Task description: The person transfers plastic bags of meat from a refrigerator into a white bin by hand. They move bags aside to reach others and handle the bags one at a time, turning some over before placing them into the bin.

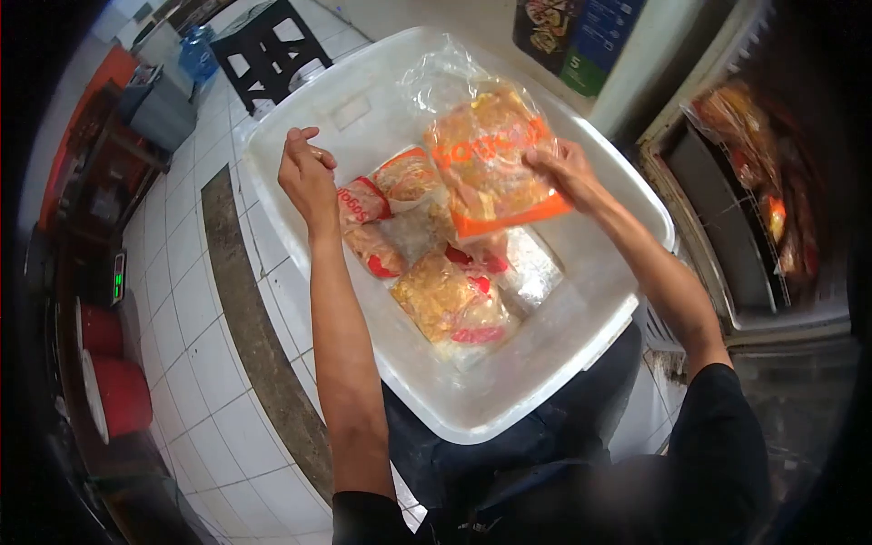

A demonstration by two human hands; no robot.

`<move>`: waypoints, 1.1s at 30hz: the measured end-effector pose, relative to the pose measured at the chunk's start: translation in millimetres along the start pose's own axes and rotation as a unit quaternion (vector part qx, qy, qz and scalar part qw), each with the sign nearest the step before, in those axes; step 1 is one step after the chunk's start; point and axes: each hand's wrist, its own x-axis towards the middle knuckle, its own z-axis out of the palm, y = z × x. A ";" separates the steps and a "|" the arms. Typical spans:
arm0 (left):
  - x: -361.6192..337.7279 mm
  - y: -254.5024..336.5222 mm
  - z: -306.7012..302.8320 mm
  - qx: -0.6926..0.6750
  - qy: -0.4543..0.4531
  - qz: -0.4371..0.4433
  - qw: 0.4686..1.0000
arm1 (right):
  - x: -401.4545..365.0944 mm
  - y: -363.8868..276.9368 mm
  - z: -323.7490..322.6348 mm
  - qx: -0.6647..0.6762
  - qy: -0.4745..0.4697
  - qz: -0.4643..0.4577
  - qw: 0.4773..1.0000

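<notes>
My right hand [570,174] grips the edge of a clear plastic bag of frozen food [490,150] with orange lettering and an orange band. It holds the bag above a large white plastic tub [590,331]. By the tub's left side is my left hand [307,173], its fingers loosely bent and apart, with nothing in them. Inside the tub lie several more bags: a yellowish bag [436,295] with red print at the front, a red-printed bag [361,202] at the left and an orange-edged bag [409,177] behind it. The exact contents are hard to make out.
On the right a freezer stands open, with bagged food [738,127] on a wire rack [767,236]. A black stool [268,54] is behind the tub. Red containers [118,395] and a green-lit display [118,277] are at the left, above the white tiled floor [195,363].
</notes>
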 end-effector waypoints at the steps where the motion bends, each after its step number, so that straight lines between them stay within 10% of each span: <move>1: 3.6 -5.6 -4.3 0.036 0.024 0.017 0.999 | 13.1 -6.9 8.2 -0.016 -0.002 -0.028 0.999; 3: 6.0 -11.7 -8.8 0.091 0.065 0.042 0.993 | 44.3 -29.1 13.8 -0.114 -0.050 -0.003 0.992; 8: 5.1 -9.5 -14.4 0.139 0.118 0.009 0.983 | 176.2 71.4 27.8 -0.391 0.189 -0.166 0.885; 12: 12.6 -18.5 -13.6 0.183 0.144 0.037 0.972 | 155.4 155.9 65.8 -0.444 -0.003 -0.061 0.894; 14: 14.2 -21.2 -13.4 0.182 0.148 0.036 0.971 | 109.3 170.5 86.9 -0.567 -0.133 0.139 0.801; 20: 10.4 -18.7 -6.3 0.184 0.117 0.041 0.975 | 14.0 211.7 102.6 -0.527 -0.149 0.262 0.794; 26: 10.7 -17.3 -4.3 0.207 0.074 0.053 0.974 | 58.9 190.5 64.6 -0.503 -0.284 0.193 0.793; 28: 9.6 -21.7 -1.7 0.234 0.033 0.060 0.970 | 106.9 196.3 57.2 -0.585 -0.328 0.018 0.742; 33: -0.9 -25.0 9.0 0.250 -0.272 -0.066 0.927 | 105.0 55.9 57.3 -0.392 -0.211 -0.079 0.892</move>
